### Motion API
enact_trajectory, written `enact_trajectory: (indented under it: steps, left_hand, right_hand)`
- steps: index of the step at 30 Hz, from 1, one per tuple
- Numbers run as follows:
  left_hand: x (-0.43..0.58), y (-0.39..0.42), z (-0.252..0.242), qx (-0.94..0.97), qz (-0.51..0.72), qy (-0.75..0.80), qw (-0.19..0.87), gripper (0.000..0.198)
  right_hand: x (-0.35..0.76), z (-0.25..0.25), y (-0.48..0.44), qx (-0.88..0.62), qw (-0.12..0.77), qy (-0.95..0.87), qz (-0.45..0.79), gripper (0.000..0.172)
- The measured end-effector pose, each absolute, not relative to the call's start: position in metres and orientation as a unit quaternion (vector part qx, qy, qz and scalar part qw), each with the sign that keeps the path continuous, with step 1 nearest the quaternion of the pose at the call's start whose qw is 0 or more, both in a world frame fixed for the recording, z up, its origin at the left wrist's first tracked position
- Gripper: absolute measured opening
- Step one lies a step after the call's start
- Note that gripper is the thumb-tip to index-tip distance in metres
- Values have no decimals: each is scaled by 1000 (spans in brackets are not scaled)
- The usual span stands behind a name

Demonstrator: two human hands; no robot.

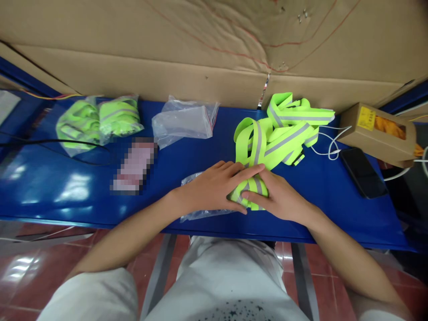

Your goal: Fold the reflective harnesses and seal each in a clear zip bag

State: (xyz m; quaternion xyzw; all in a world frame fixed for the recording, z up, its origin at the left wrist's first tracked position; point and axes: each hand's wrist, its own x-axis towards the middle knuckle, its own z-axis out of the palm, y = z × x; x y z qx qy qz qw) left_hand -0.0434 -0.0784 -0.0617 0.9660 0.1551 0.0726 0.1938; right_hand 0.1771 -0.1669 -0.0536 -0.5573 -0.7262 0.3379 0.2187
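Observation:
Both my hands meet over a folded bundle of neon yellow reflective strap (252,189) near the table's front edge. My left hand (217,185) curls around its left side, and my right hand (282,196) grips the right side with the thumb across the front. From the bundle, the loose strap (257,138) runs back in loops to a heap behind my hands, where a dark buckle piece shows. A clear plastic bag (197,216) lies partly under my left hand and forearm.
Two bagged strap bundles (120,116) lie at the back left beside a pixelated phone-shaped thing (135,166) and black cables. Clear zip bags (183,122) lie at the back middle. On the right are a black phone (364,173), white cable (331,145) and open cardboard box (377,133). Cardboard lines the back.

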Motion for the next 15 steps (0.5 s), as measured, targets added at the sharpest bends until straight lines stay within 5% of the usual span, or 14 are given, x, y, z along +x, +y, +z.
enact_trajectory:
  steps: [15]
  left_hand:
    - [-40, -85, -57, 979, 94, 147, 107, 107]
  right_hand:
    - [183, -57, -167, -527, 212, -773, 282, 45]
